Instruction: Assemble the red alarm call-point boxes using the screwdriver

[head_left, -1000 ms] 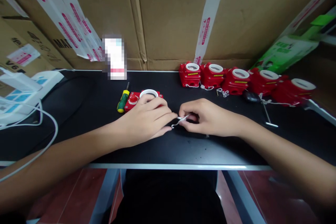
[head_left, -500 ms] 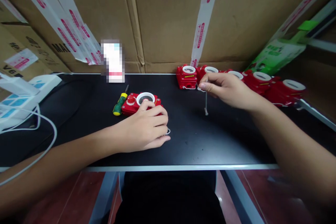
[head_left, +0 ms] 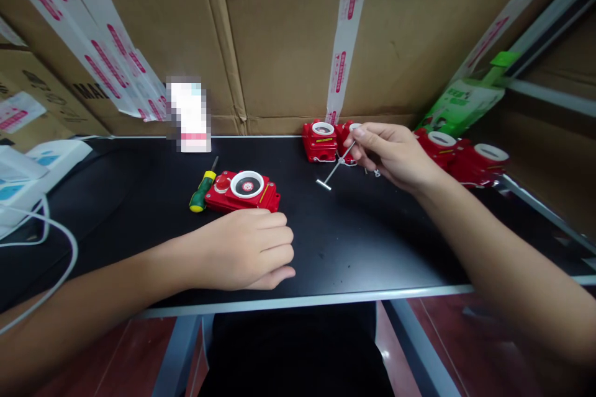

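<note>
Two hands work over the black table [head_left: 363, 242]. Right hand [head_left: 395, 154] pinches a T-handled metal key [head_left: 336, 167] by its upper end; its long axis slants down and left, crossbar lowest, hanging above the table just right of the red box [head_left: 243, 190]. Left hand [head_left: 246, 248], fingers curled together, rests nearer than that box.

The right hand [head_left: 391, 152] covered part of the row of red boxes [head_left: 442, 147]. A blurred white patch [head_left: 189, 115] hid something at the table's [head_left: 372, 242] back edge.
</note>
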`<state>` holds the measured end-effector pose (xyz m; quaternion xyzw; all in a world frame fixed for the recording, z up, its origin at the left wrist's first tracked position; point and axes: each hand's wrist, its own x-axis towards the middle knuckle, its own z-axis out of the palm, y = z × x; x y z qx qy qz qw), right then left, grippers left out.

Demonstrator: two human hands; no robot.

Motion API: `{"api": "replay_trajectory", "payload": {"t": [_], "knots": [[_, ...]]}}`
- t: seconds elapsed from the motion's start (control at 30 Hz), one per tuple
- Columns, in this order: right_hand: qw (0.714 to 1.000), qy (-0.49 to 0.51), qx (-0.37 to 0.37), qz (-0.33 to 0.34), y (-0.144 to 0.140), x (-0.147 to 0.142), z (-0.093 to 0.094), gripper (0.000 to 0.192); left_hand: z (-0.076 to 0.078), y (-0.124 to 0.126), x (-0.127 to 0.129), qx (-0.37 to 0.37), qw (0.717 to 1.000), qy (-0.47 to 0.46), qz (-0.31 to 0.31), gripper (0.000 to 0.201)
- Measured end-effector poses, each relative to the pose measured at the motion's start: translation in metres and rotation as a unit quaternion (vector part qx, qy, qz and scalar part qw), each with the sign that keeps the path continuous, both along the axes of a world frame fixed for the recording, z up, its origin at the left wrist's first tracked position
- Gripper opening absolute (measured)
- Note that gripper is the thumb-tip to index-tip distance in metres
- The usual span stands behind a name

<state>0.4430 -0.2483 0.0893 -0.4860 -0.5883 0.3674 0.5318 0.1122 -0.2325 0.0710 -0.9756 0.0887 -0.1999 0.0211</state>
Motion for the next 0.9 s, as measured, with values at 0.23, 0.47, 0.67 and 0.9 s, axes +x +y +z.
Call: {"api": "replay_trajectory", "payload": {"t": [0.23, 0.47, 0.67, 0.9], "knots": [[0.991, 0.085, -0.095, 0.037, 0.006, -0.028, -0.032, 0.029, -0.006, 0.0, -0.001, -0.031, 0.999, 0.024, -0.019, 0.03], [0.982, -0.048, -0.115, 0.14, 0.006, -0.049, -0.049, 0.059, -0.005, -0.003, 0.001, -0.032, 0.999, 0.038, -0.013, 0.027], [0.97, -0.191, -0.051, 0.141, -0.004, -0.049, -0.042, 0.041, 0.006, 0.015, -0.011, -0.036, 0.998, -0.027, -0.043, 0.018], [0.942, -0.272, -0.005, 0.197, -0.013, -0.059, -0.038, 0.026, 0.04, 0.084, -0.048, -0.125, 0.966, 0.007, 0.225, 0.026]]}}
